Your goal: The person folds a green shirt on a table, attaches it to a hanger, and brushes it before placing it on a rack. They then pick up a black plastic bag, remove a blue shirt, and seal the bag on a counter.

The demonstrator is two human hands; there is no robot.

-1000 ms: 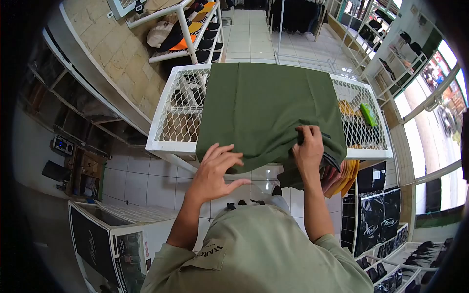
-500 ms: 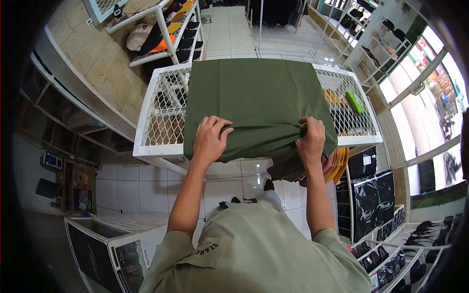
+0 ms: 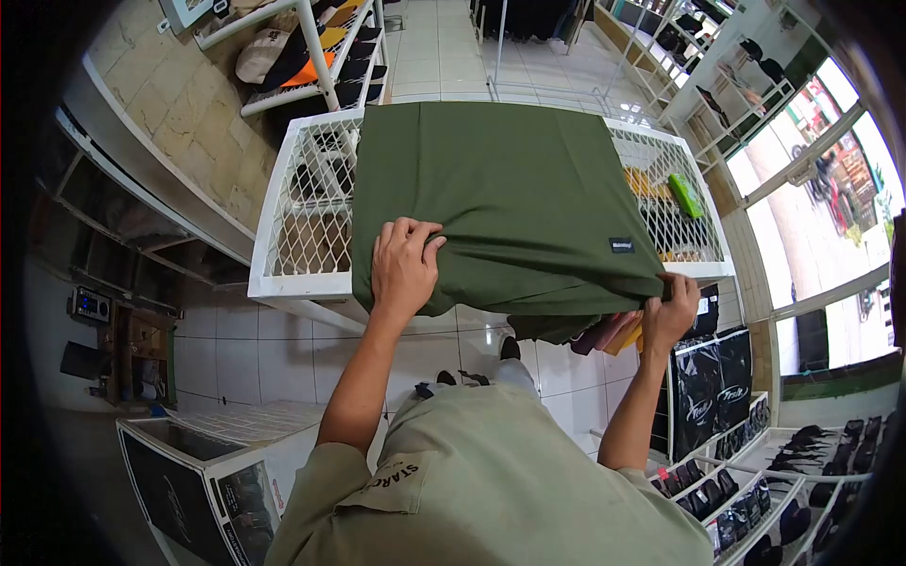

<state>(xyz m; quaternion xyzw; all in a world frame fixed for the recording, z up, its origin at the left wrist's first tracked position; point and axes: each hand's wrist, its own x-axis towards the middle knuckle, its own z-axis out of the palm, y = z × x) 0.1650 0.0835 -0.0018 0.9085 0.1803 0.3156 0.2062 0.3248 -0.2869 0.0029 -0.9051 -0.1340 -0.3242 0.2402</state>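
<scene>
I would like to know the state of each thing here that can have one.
White mesh table: upright, partly covered.
Green cloth: spread over the table, creased, near edge overhanging.
Label: face up.
Bright green object: lying on the mesh.
Left hand: on cloth, fingers bent.
Right hand: gripping cloth's near right corner.

Cloth [image 3: 500, 189] across table [image 3: 307, 285], shelves [image 3: 321, 52] behind left

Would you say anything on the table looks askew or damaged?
Nothing looks damaged. The cloth is slightly untidy: creases run between the left hand and right hand, and its near edge droops unevenly over the table's rim. The bright green item beside it lies askew.
</scene>
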